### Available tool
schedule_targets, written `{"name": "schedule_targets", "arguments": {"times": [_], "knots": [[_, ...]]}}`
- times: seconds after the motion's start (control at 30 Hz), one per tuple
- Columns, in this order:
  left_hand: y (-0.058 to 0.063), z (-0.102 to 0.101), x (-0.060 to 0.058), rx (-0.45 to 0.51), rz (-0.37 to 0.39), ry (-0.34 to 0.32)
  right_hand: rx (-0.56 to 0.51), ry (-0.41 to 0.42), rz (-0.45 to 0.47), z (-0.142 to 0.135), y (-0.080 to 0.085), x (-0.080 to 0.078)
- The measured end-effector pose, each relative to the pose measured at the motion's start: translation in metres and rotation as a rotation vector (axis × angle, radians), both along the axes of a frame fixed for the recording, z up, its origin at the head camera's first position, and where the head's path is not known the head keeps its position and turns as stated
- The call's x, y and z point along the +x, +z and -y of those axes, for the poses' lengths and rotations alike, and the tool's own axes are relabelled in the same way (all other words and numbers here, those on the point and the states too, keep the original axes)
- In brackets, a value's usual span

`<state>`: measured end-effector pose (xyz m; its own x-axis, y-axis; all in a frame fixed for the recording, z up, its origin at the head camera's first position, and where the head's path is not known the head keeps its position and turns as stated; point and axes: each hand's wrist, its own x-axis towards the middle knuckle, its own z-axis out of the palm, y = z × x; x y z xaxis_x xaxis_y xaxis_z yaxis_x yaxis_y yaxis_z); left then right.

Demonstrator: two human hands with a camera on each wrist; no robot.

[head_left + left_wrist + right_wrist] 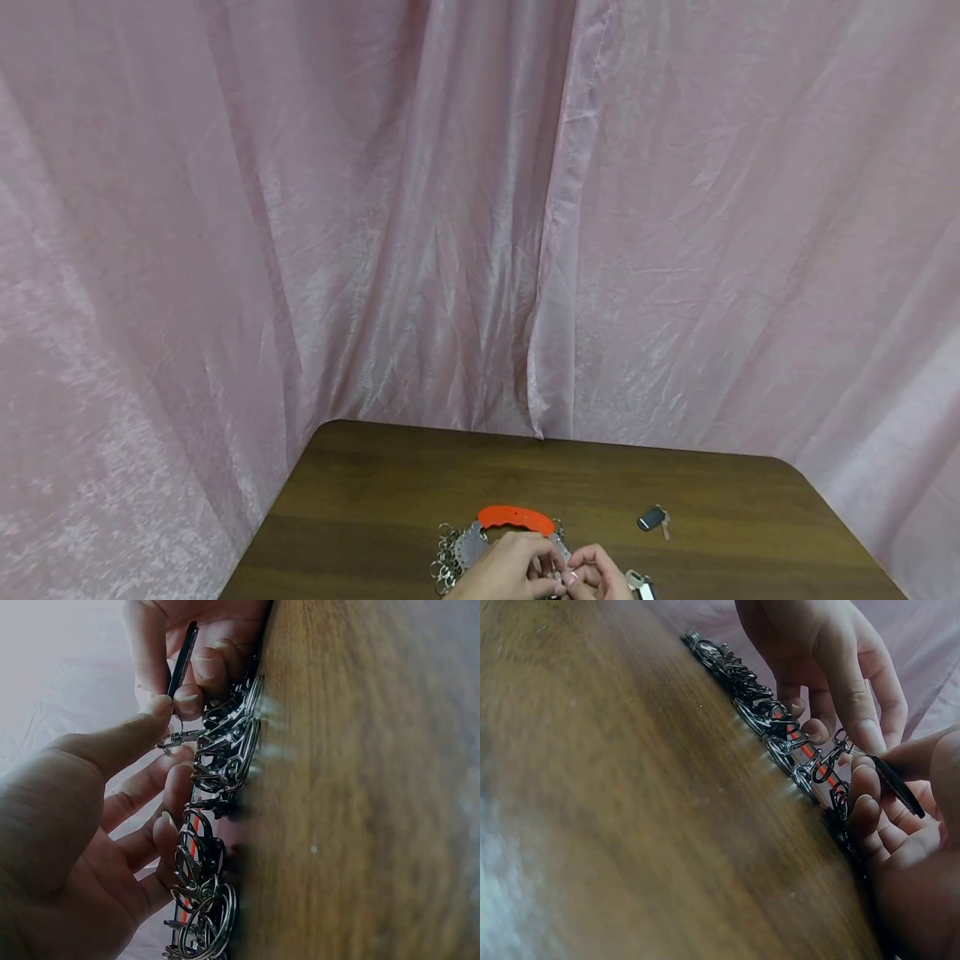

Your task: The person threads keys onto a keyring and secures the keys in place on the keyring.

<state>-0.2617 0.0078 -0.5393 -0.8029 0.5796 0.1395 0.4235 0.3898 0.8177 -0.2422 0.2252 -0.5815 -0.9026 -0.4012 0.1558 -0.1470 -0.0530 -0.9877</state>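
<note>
A grey metal plate [471, 546] with an orange handle [516, 518] lies on the table, and many metal key rings [447, 554] and clips hang along its rim. My left hand [513, 567] reaches in over it, thumb and forefinger pinching a small metal clip [180, 738] at the rim. Close against those fingertips, my right hand [598, 573] pinches a thin, dark flat piece [896, 787], seen edge-on; I cannot tell its kind. In the left wrist view, more rings [206, 915] hang below the left fingers.
Back right on the wooden table [390, 475] lies a dark key fob [651, 518] with a small key [666, 529]. Just right of my right hand is another key [636, 578] beside a white-and-black item [646, 592]. Pink curtains [465, 250] hang behind the table's far edge.
</note>
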Motion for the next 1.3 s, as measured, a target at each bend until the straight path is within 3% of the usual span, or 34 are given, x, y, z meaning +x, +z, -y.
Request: {"name": "schedule_targets", "arguments": {"times": [0.3,0.7,1.1,1.3], "knots": [[0.0039,-0.0013,0.001,-0.06,-0.042,0.024,0.063,-0.034,0.014,0.0016,0.0043,0.0],[0.0008,-0.0028,0.0014,-0.05,0.041,0.071,0.083,-0.049,-0.012,0.0017,0.0029,0.0023],[-0.0005,-0.0015,0.0016,-0.024,0.037,0.026,0.078,-0.062,0.067,0.0026,0.0043,0.0018],[-0.0013,-0.0005,0.0021,-0.018,0.006,0.025,0.1,-0.067,0.048,0.0032,0.005,0.002]]}}
